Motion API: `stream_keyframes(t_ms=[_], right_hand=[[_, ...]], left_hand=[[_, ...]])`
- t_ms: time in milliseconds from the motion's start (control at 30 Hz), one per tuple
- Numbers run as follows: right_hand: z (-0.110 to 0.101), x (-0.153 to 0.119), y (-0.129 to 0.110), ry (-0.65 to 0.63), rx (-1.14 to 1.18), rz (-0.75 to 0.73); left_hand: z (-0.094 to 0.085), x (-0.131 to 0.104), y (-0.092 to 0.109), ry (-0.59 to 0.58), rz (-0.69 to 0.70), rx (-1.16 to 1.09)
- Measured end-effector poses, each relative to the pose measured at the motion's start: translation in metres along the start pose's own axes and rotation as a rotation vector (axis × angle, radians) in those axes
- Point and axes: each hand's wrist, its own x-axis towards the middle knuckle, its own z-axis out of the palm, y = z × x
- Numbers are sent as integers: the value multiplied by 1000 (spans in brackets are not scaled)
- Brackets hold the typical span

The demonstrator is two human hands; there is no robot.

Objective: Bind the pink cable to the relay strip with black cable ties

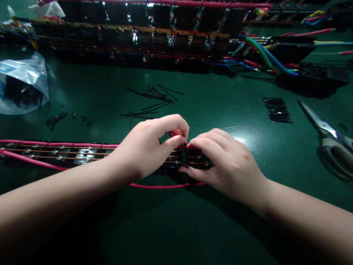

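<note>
While my forearms come in from either side, my two hands meet over a long dark strip (63, 151) that lies crosswise on the green table (165, 228). Thumb and forefinger of my left hand (147, 145) are pinched together at the far edge of the strip, on a small dark piece (185, 144); it is too small and shaded for me to tell its exact shape. My right hand (234, 162) is clamped across the strip near its right end, the fingers at the far edge and the thumb at the near edge. The tips of my two hands are very close to each other, and I cannot tell whether they touch.

Thin copper-coloured rods run along the strip, and a red wire (82, 145) follows its far edge. Another red wire (165, 186) curves on the near side, below my hands.

Just beyond my left hand, loose black ties (157, 96) are scattered on the table. Well to their left are small black bits (56, 118) and a clear plastic bag (24, 86) with dark things inside. Off to the right lie a neat bundle of black ties (277, 110) and a pair of scissors (328, 134), its blades pointing away from me. Along the back stretches a bulky dark assembly (138, 36) with many coloured wires, a thick green one (259, 53) and a thick blue one (280, 66) at its right.
</note>
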Motion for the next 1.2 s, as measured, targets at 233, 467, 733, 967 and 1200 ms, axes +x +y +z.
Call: stream_keyframes(t_ms=[233,467,733,967,1200], right_hand=[[-2,0,0,8,20,-9],[0,0,2,17,20,-14],[1,0,3,18,33,-19],[1,-1,5,10,44,-23],[0,-1,3,26,18,-38]], left_hand=[[0,1,0,0,61,24],[1,0,0,-2,42,23],[2,0,1,-36,71,10],[1,-1,0,15,12,8],[2,0,0,21,5,29]])
